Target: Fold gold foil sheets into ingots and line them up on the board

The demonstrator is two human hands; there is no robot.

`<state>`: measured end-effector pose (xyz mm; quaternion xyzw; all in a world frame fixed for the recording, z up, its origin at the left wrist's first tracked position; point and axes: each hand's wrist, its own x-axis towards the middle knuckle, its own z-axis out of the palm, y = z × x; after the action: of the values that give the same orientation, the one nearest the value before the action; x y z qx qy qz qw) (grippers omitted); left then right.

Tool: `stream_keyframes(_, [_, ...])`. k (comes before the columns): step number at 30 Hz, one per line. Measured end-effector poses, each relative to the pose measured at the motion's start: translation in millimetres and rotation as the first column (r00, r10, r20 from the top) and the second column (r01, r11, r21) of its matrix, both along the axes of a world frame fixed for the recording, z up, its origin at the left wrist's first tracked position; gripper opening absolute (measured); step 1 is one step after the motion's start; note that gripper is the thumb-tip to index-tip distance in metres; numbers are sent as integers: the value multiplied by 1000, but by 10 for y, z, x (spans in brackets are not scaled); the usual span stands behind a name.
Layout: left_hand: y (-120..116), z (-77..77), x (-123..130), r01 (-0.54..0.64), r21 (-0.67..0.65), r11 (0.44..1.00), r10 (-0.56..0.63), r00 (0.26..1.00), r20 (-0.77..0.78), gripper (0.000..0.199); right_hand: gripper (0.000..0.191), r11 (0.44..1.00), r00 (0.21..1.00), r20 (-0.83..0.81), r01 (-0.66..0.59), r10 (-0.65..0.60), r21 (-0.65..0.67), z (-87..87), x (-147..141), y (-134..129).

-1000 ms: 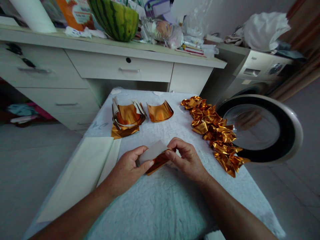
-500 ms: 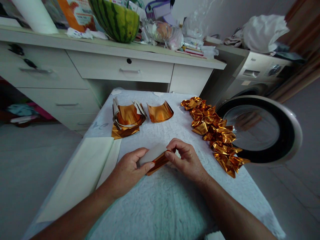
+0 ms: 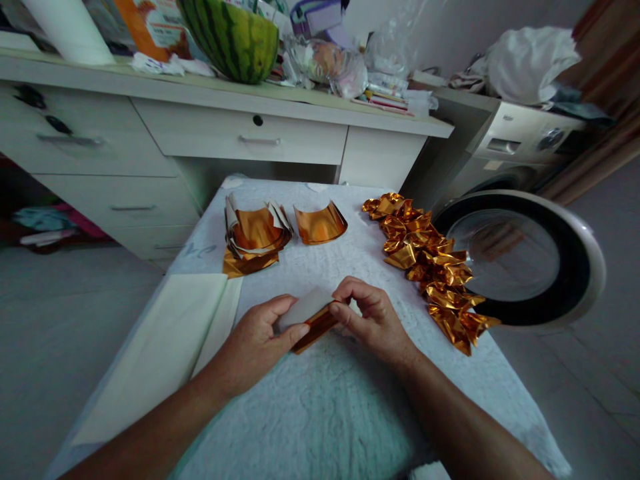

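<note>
A foil sheet, white on one face and copper-gold on the other, is held between both hands above the cloth-covered table. My left hand grips its left end, thumb on the folded gold edge. At the right end, my right hand pinches the fold between thumb and fingers. Beyond the hands lie a stack of curled foil sheets and a separate curled gold sheet. Crumpled gold foil pieces form a row on the right side of the table.
The cloth-covered table carries a pale folded sheet on its left. Behind stands a white counter with a watermelon and bags. An open washing machine door stands beside the table's right edge.
The lower gold flap of the held sheet has tilted slightly downward. Both hands keep nearly the same place and grip.
</note>
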<state>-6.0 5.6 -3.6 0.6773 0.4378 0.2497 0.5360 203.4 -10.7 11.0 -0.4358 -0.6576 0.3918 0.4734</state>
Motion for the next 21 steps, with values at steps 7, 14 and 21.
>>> stream_keyframes(7, [0, 17, 6, -5, 14, 1000, 5, 1000, -7, 23, 14, 1000, 1000, -1, -12, 12, -4, 4, 7, -10])
stream_keyframes(14, [-3, -10, -2, 0, 7, 1000, 0, 1000, -7, 23, 15, 1000, 1000, 4, 6, -6, -17, 2, 5, -12])
stream_keyframes(21, [-9, -23, 24, -54, 22, 998, 53, 998, 31, 29, 14, 994, 996, 55, 75, -71, -75, -85, -4, 27])
